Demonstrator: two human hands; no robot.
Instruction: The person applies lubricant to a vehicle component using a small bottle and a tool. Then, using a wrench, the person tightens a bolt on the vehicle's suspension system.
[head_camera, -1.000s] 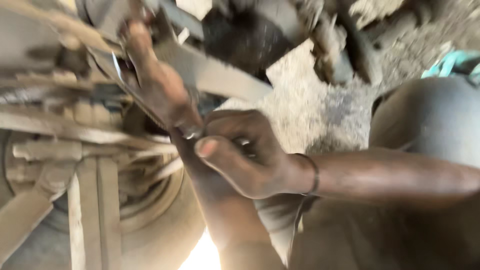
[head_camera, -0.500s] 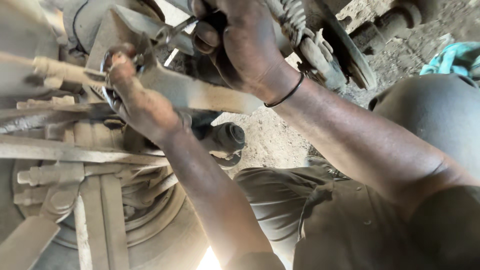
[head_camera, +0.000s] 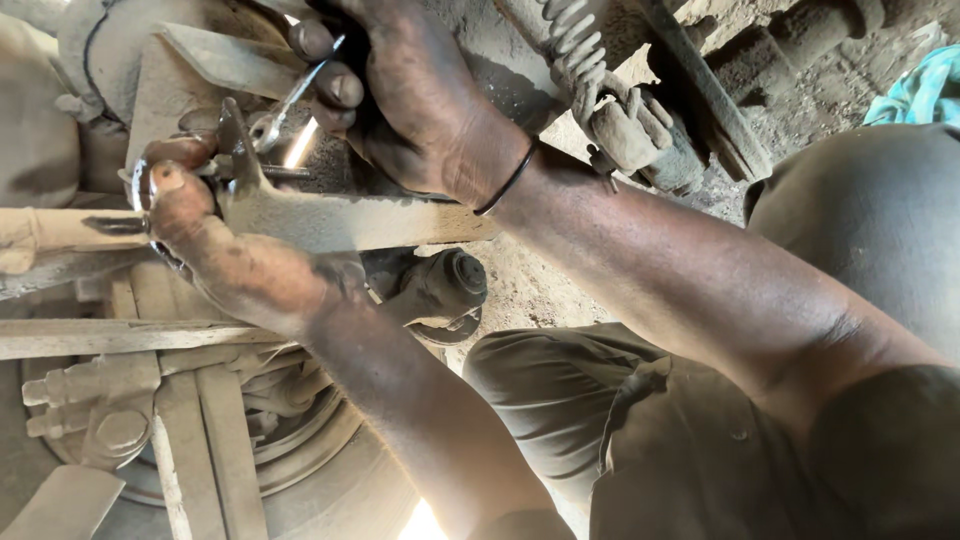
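Both hands sit slightly higher than before; right hand (head_camera: 410, 100) pinches a slim spanner (head_camera: 290, 100); left hand (head_camera: 215, 245) grips the mud-caked bracket (head_camera: 340, 215). Best done by seating the spanner squarely, bracing the bracket against turning.

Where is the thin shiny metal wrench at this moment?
In the head view, upper left: the thin shiny metal wrench sits in the right hand's fingers, just above the left hand.

This is a vehicle repair spot — the view looks up at the grimy underside of a truck or car. A dusty steel bracket (head_camera: 330, 215), a coil spring (head_camera: 578, 55), a ball joint (head_camera: 445, 290) and a wheel hub (head_camera: 290, 440) crowd overhead — bare dirt ground (head_camera: 520, 290) lies beneath.
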